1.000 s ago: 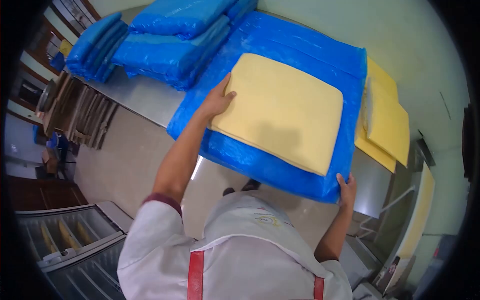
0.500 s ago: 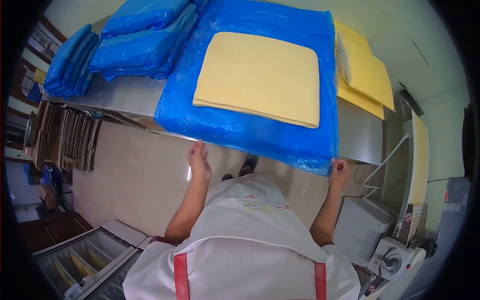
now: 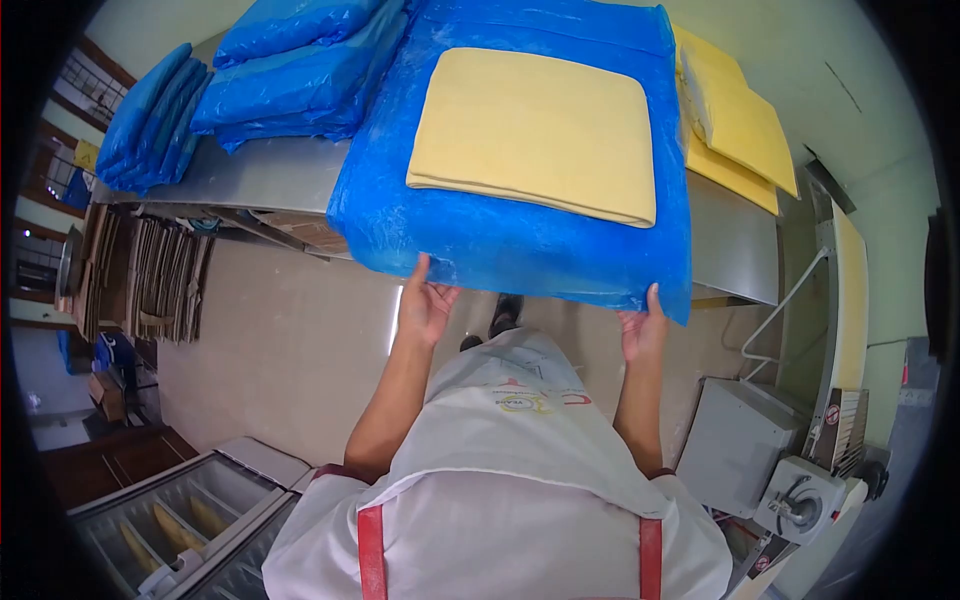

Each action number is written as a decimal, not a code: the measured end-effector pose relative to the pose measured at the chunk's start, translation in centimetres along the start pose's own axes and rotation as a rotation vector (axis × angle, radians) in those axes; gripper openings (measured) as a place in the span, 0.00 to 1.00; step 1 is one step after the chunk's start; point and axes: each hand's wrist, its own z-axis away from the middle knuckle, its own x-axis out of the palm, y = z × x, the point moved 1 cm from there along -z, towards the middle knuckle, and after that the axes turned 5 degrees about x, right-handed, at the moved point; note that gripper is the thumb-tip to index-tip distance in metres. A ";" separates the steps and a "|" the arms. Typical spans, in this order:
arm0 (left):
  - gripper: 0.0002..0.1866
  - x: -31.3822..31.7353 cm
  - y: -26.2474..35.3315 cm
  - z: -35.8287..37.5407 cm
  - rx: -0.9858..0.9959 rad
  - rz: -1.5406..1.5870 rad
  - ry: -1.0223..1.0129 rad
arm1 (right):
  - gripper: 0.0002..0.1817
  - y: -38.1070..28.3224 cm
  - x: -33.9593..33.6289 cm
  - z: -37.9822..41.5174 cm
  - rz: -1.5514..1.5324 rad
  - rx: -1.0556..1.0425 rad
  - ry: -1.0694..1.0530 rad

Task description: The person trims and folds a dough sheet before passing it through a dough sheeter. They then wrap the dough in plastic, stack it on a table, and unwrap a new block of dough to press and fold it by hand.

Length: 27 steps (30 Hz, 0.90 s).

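Observation:
A folded pale-yellow slab of dough (image 3: 535, 130) lies on a wide blue plastic sheet (image 3: 520, 250), whose near edge hangs past the table front. My left hand (image 3: 430, 308) grips that edge left of its middle, thumb on top and fingers underneath. Near the right corner my right hand (image 3: 643, 325) pinches the same edge, thumb also on top. The plastic is stretched between both hands, and neither hand touches the dough.
Blue-wrapped slabs (image 3: 290, 90) are stacked on the steel table (image 3: 260, 175) at the left. Yellow slabs (image 3: 740, 125) lie at the right. Flattened cardboard (image 3: 165, 275) stands below the table. A glass-topped chest (image 3: 190, 515) sits lower left, and a machine (image 3: 800, 500) lower right.
My left hand has moved up and right onto the plastic edge and taken hold. My right hand has shifted left and up along the edge, which now hangs raised between them.

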 end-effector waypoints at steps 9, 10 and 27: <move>0.10 5.0 10.4 -8.1 0.213 0.034 -0.120 | 0.16 -8.5 5.3 -6.7 0.111 0.014 -0.156; 0.10 7.2 11.4 -9.3 0.235 0.001 -0.082 | 0.17 -9.4 6.5 -8.6 0.092 0.061 -0.173; 0.35 16.9 5.9 -14.6 0.914 -2.025 -0.395 | 0.40 -1.3 31.4 -31.8 1.897 -0.768 -1.125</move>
